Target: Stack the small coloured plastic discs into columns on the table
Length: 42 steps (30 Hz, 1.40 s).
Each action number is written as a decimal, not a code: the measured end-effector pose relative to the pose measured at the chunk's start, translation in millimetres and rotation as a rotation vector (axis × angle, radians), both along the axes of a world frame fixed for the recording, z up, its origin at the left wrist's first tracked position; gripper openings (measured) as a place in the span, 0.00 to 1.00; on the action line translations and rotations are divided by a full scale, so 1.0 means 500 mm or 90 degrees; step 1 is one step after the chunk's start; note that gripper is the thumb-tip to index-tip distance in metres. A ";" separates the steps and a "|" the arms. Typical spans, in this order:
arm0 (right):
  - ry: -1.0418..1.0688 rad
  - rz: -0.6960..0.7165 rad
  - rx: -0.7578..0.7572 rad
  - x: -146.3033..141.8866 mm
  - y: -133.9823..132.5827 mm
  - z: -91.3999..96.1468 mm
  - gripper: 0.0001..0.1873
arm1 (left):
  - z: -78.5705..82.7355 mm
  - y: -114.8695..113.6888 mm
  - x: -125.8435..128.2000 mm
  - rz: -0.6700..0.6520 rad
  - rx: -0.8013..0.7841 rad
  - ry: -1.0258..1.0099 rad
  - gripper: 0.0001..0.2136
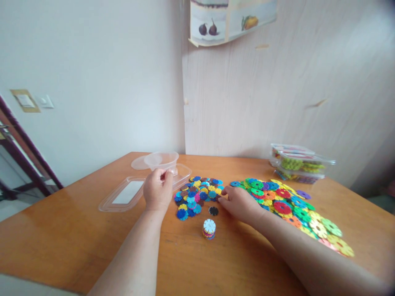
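Observation:
My left hand [158, 190] is raised in front of the clear plastic containers, fingers curled and thumb pressed in. Whatever it may hold is hidden. My right hand [240, 202] reaches to the right edge of a pile of small slotted plastic discs [197, 194], mostly blue, yellow and brown. Its bent fingertips come together at a dark spot there, and I cannot make out what is between them. A single black disc [213, 211] lies just left of my right hand. Nearer to me stands a short stack of discs [209, 228], topped by a pale one.
Larger coloured discs [290, 207] spread across the right of the wooden table [74, 230]. Behind them sit filled clear boxes [300, 164]. At the left are a flat clear lid [123, 195], a round tub [162, 159] and a round lid [138, 162]. A wall borders the back.

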State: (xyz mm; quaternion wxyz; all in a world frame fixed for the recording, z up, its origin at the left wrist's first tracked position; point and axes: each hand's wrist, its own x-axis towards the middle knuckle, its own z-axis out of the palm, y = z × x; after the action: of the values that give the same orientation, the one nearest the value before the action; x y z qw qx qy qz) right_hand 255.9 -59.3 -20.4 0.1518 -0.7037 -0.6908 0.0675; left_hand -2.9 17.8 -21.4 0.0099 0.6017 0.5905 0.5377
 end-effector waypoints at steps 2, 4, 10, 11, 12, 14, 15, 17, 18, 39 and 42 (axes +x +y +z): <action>-0.028 -0.001 -0.004 -0.007 -0.003 0.004 0.18 | 0.000 -0.001 0.001 -0.003 0.004 -0.001 0.14; -0.046 0.002 -0.017 -0.014 -0.003 0.007 0.17 | 0.000 -0.001 0.001 -0.004 0.006 0.000 0.14; -0.047 -0.007 -0.035 -0.018 -0.001 0.019 0.15 | -0.002 0.000 0.000 -0.005 0.007 0.003 0.14; -0.040 -0.001 -0.030 -0.019 -0.004 0.022 0.15 | -0.002 0.000 -0.001 -0.004 0.009 0.003 0.14; -0.030 0.009 -0.028 -0.021 -0.009 0.026 0.15 | -0.002 0.000 0.000 -0.003 0.010 0.003 0.14; -0.006 0.039 -0.032 -0.027 -0.020 0.033 0.14 | -0.002 0.000 0.000 0.001 0.008 0.003 0.14; 0.005 0.057 -0.039 -0.031 -0.026 0.036 0.13 | -0.002 0.000 0.000 0.002 0.004 0.003 0.14; 0.016 0.091 -0.052 -0.038 -0.035 0.039 0.13 | -0.001 -0.001 0.001 0.001 -0.003 0.004 0.14; 0.016 0.106 -0.056 -0.041 -0.039 0.039 0.12 | 0.000 -0.001 0.001 -0.001 -0.005 0.005 0.14; -0.076 0.008 0.013 -0.037 0.010 0.002 0.19 | 0.000 0.000 0.004 -0.008 0.007 0.002 0.13; -0.080 0.003 0.015 -0.036 0.012 0.000 0.18 | 0.000 0.000 0.004 -0.011 0.005 0.003 0.14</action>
State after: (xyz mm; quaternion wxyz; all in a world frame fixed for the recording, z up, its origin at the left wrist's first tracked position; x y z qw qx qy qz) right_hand 237.8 -53.4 -20.4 0.1161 -0.7029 -0.7016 0.0157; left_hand -0.9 17.9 -21.5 0.0106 0.6080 0.5833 0.5385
